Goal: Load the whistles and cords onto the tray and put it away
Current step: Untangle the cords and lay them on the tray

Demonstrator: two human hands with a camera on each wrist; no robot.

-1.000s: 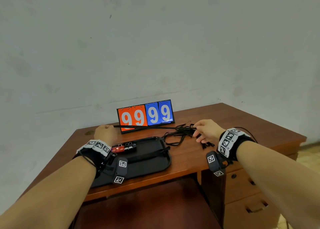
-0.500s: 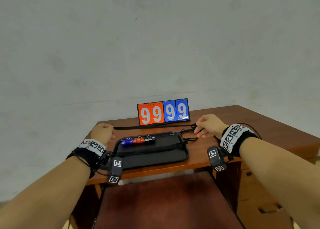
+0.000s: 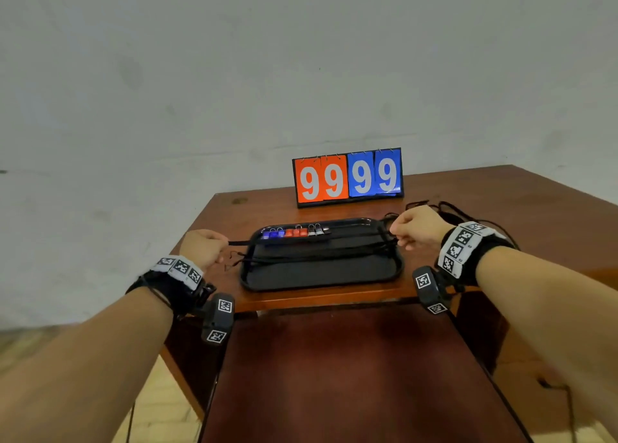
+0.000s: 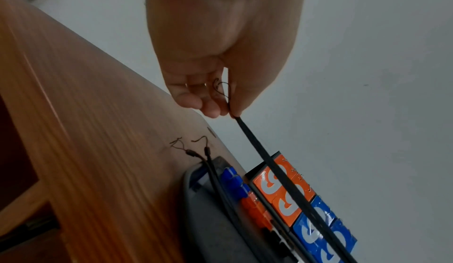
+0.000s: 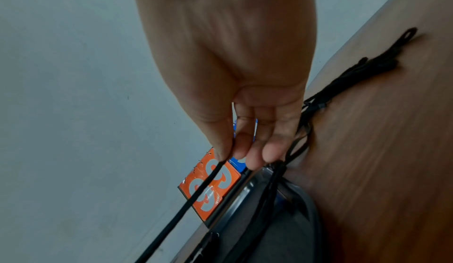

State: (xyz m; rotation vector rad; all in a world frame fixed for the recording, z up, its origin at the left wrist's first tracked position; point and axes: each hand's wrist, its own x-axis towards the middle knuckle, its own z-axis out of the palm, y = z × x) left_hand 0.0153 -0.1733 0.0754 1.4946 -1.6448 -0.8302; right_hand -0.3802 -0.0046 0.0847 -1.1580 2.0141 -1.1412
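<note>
A black tray [image 3: 321,275] lies on the wooden desk, with a row of blue, red and black whistles [image 3: 294,232] along its far edge. Two black cords [image 3: 317,253] lie lengthwise across the tray. My left hand [image 3: 204,248] pinches one end of a black cord [image 4: 269,162] just left of the tray. My right hand [image 3: 414,228] pinches the other end [image 5: 196,191] at the tray's right end. That cord is stretched taut just above the tray. A bunch of loose cords [image 3: 441,208] lies on the desk behind my right hand.
An orange and blue scoreboard [image 3: 347,176] reading 99 99 stands behind the tray near the grey wall. The desk's front edge [image 3: 321,300] is close to the tray. Drawers sit under the desk at the right.
Both hands have brought the stretched cord from in front of the scoreboard down toward me, over the tray. My head has moved, so the desk now appears centred.
</note>
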